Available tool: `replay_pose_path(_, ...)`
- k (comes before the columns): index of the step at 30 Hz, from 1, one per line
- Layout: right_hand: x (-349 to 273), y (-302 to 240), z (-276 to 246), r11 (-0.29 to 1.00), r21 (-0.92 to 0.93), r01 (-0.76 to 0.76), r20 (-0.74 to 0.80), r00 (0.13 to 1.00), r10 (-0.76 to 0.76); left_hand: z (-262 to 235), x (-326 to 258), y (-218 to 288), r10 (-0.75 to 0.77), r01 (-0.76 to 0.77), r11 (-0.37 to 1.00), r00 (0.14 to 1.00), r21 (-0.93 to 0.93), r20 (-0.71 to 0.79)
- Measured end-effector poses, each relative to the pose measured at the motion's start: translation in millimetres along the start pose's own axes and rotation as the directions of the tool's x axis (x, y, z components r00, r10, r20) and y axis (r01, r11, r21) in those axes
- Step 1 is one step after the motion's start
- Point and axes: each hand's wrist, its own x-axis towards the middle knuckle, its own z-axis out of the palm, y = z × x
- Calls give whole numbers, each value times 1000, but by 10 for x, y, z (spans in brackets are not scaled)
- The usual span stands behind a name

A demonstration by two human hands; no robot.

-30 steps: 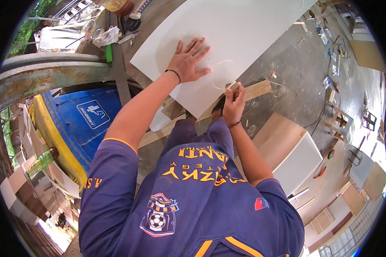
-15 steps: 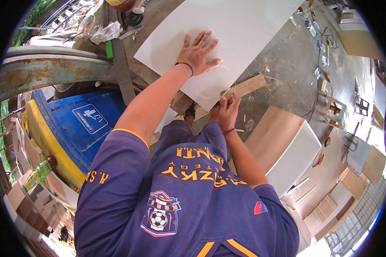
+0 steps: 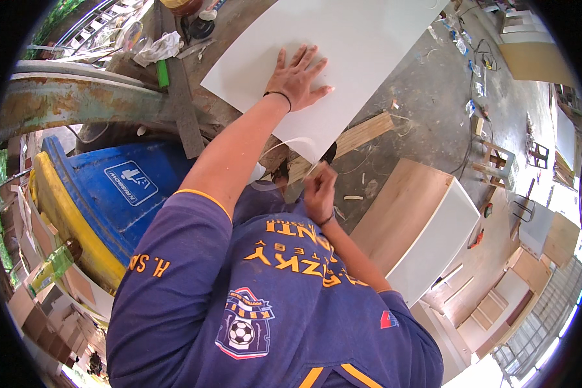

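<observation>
Left hand (image 3: 299, 81) lies spread flat on the white panel (image 3: 362, 45), while the right hand (image 3: 320, 192), fingers curled, has drawn down past the panel's near corner; whether it grips anything I cannot tell. A thin pale strip (image 3: 296, 139) now loops there, suggesting this edge pass is over.

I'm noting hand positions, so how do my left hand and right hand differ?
Your left hand lies flat on the white panel; your right hand is held near its closest corner. The left hand's fingers are spread; the right hand's are curled. Both wear a dark wristband.
</observation>
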Motion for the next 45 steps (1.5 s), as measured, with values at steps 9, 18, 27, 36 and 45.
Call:
replay_pose_path(9, 72, -50, -368, 997, 45, 62, -163, 985, -54, 98, -81, -112, 16, -21, 996, 998, -85, -53)
replay_pose_path(18, 556, -533, -596, 981, 154, 115, -117, 988, -98, 84, -1425, 660, -55, 37, 504, 998, -863, 11)
replay_pose_path(27, 1393, -1223, 568, 949, -18, 314, 371, 884, -285, -257, -2171, 520, -87, 133, 434, 991, -891, 105)
replay_pose_path(36, 2486, -1535, 1683, 497, -410, 765, 548, 642, -536, -182, -3626, 305, -631, 562, 303, 724, -770, 280)
replay_pose_path(45, 2707, -1632, 2545, 349, -486, 801, 706, 595, -383, 1380, -5445, 1081, -879, 905, -63, 150, -422, 452)
